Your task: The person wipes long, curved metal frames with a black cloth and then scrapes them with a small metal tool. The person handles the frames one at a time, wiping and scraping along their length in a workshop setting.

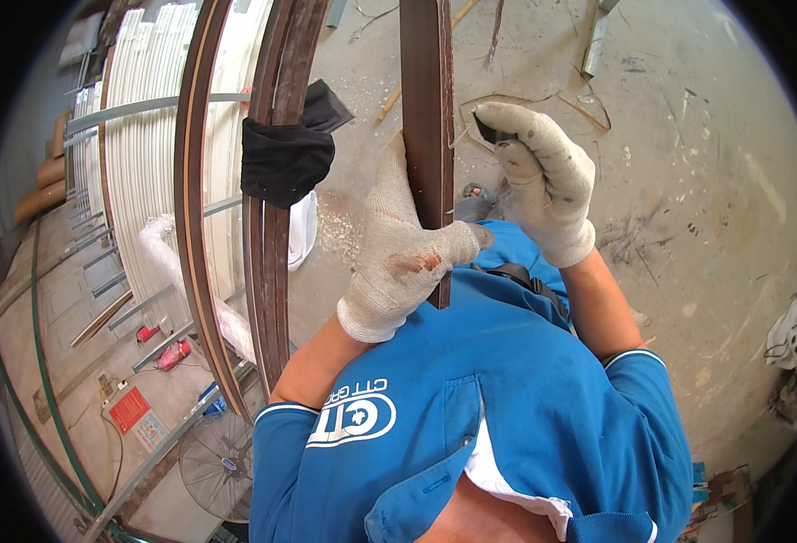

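A long dark brown board with a grooved edge runs upright through the middle of the view, its near end in front of my blue shirt. My left hand, in a stained knitted work glove, is wrapped round the board near that end, with the thumb across its edge. To the right of the board, my gloved right hand is closed, fingertips pinching a small black piece. That piece is too small to name. It is held apart from the board, close to its right edge, where a thin sliver sticks out.
On the left, more dark brown boards stand with a black cloth draped over them. Behind are white panels on a metal rack and a fan. Strip offcuts and a metal piece lie on the floor.
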A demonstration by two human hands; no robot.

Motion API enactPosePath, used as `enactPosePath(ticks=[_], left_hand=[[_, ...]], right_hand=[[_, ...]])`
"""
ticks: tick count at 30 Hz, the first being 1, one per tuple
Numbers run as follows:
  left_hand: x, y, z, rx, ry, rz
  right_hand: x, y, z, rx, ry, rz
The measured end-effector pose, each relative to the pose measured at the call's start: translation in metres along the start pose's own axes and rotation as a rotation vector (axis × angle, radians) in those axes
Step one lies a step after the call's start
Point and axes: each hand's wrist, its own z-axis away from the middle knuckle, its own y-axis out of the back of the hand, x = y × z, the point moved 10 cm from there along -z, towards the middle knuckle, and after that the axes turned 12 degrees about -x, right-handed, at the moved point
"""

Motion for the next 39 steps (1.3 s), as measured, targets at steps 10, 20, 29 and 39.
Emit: enactPosePath(ticks=[10,20,29,39], left_hand=[[-0.002,-0.002,-0.001,-0.006,-0.031,-0.054],[-0.001,-0.017,-0.005,-0.003,-0.046,0.134],[-0.001,-0.007,-0.005,0.032,-0.118,-0.083],[-0.005,-0.012,-0.007,0.004,-0.082,0.054]], right_hand=[[0.034,0.000,0.003,0.049,-0.244,-0.581],[0.013,-0.012,-0.004,-0.142,-0.398,-0.093],[0.038,0.004,-0.005,-0.016,-0.461,-0.217],[0.010,0.006,-0.009,-0.120,-0.206,0.014]])
